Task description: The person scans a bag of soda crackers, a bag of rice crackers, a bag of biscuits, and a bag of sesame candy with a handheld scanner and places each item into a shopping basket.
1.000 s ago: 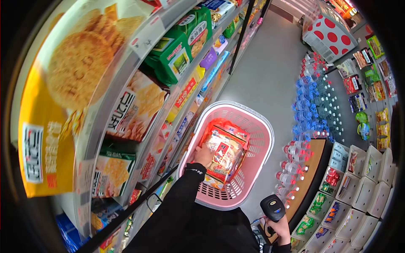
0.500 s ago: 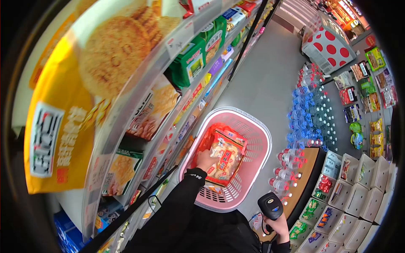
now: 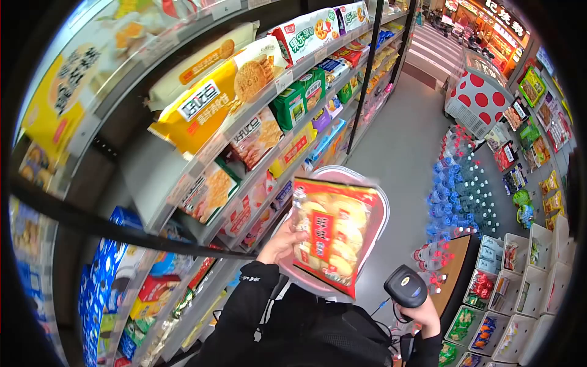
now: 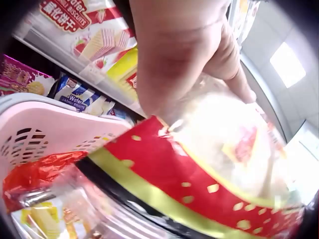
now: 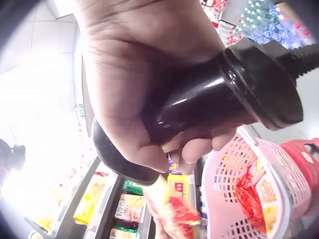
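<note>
My left hand (image 3: 283, 242) grips the side of a red and clear bag of rice crackers (image 3: 333, 235), its thumb over the front. The bag is above the pink basket (image 3: 380, 211) and covers most of its opening in the head view. In the left wrist view, the bag's red, gold and black end (image 4: 149, 174) faces the camera, and other packets (image 4: 55, 214) lie in the basket. My right hand (image 3: 423, 315) is wrapped around the handle of a black barcode scanner (image 3: 405, 286), whose head points forward. A cable runs from the handle's end (image 5: 279, 94).
Shelves of biscuit packets (image 3: 202, 113) rise close on the left. Water bottles (image 3: 452, 189) stand on the floor to the right, near a wooden-edged counter (image 3: 455, 263) and white bins (image 3: 516, 269) of small snacks. A red-dotted box (image 3: 477, 101) stands farther up the aisle.
My left hand has lifted the rice cracker bag up out of the basket toward the camera. The head view has tilted up, showing more shelf. My right hand keeps holding the scanner.
</note>
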A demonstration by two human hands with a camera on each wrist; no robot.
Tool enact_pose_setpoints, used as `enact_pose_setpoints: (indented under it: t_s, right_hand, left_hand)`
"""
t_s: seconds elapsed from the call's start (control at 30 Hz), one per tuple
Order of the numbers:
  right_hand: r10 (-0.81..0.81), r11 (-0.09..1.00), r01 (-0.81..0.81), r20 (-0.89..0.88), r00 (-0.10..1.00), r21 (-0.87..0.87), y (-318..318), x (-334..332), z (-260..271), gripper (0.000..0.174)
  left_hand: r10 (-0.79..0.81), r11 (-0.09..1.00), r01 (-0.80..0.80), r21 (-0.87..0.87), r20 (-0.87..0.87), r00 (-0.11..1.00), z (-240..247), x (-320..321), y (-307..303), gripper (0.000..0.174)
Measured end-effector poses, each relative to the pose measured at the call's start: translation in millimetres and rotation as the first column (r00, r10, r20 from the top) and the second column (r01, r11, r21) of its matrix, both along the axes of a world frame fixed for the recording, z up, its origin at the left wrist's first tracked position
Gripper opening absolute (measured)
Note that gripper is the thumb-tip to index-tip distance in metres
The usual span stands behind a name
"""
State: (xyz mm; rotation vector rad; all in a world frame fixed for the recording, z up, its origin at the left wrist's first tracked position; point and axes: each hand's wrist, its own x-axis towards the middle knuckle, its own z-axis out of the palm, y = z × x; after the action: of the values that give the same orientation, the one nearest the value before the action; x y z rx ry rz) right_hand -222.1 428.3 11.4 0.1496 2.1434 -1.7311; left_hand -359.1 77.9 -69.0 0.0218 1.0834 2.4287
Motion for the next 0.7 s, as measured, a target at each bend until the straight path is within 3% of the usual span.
enact_pose_setpoints:
  t_s: [0.1,0.13,0.17,0.23,0.27,0.37,0.43,0.53,0.57,0.63,0.7]
  right_hand:
    - [0.099,0.994,-0.100,-0.032,0.995,-0.042,2,3,16,0.058]
    - [0.126,0.992,-0.127,-0.094,0.988,-0.013,-3,3,24,0.058]
    - [0.152,0.988,-0.151,-0.155,0.976,0.019,-5,4,28,0.059]
    - [0.309,0.951,-0.308,-0.197,0.930,0.038,-6,6,33,0.064]
    - [0.398,0.915,-0.402,-0.238,0.886,0.031,-10,5,38,0.065]
    - [0.617,0.761,-0.648,-0.331,0.714,0.018,-31,1,47,0.066]
    - [0.705,0.671,-0.739,-0.263,0.659,-0.053,-44,3,50,0.061]
    - [0.740,0.583,-0.801,-0.315,0.594,-0.139,-66,5,41,0.055]
    - [0.740,0.580,-0.802,-0.320,0.592,-0.143,-70,5,36,0.055]
    - [0.815,0.476,-0.770,-0.115,0.568,-0.426,-77,8,28,0.055]
    - [0.812,0.450,-0.783,-0.169,0.559,-0.429,-80,11,22,0.053]
  left_hand:
    - [0.190,0.974,-0.191,0.119,0.017,0.982,38,43,8,0.058]
    - [0.288,0.923,-0.335,0.188,0.240,0.927,51,59,18,0.056]
    - [0.159,0.911,-0.117,0.396,-0.077,0.984,86,66,28,0.053]
    - [0.121,0.837,-0.003,0.548,-0.180,0.976,82,84,23,0.048]
    - [-0.067,0.744,0.288,0.602,-0.362,0.930,68,75,13,0.044]
    - [0.047,0.741,0.296,0.602,-0.487,0.872,63,96,7,0.042]
    - [0.074,0.773,0.271,0.573,-0.506,0.859,64,112,5,0.038]
    - [0.247,0.823,0.055,0.565,-0.443,0.861,77,137,10,0.034]
    - [0.247,0.827,0.053,0.560,-0.446,0.861,79,142,10,0.034]
    - [0.283,0.813,0.054,0.580,-0.475,0.833,80,151,11,0.034]
    - [0.296,0.809,0.060,0.585,-0.493,0.818,77,156,9,0.034]
